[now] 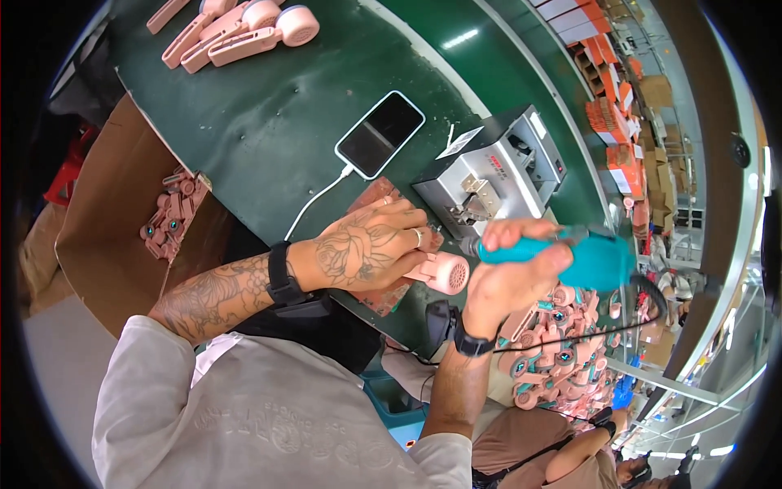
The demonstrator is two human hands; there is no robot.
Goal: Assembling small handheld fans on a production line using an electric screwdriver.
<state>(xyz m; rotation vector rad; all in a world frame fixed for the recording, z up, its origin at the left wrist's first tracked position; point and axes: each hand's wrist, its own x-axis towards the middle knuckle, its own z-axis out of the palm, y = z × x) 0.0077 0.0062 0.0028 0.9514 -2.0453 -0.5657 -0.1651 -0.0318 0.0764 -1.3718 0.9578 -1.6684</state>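
My left hand [371,244] is closed around a pink plastic device [447,273] with a round, perforated end, pressing it over a reddish-brown mat [376,196] on the green bench. Its grip hides most of the device's body. In my right hand [521,273] is a teal electric screwdriver [599,257], held level with its tip toward the left hand. The tip comes close to the pink device; whether they touch I cannot tell. A black cord hangs from the screwdriver's back end. Just beyond both hands stands a grey metal screw feeder [497,175].
A charging phone [381,134] with a white cable lies on the green bench [269,114]. Several pink devices [252,34] rest at the far left. A cardboard box [106,216] at left holds pink parts. Many more are heaped [562,350] at right, near another person [529,448].
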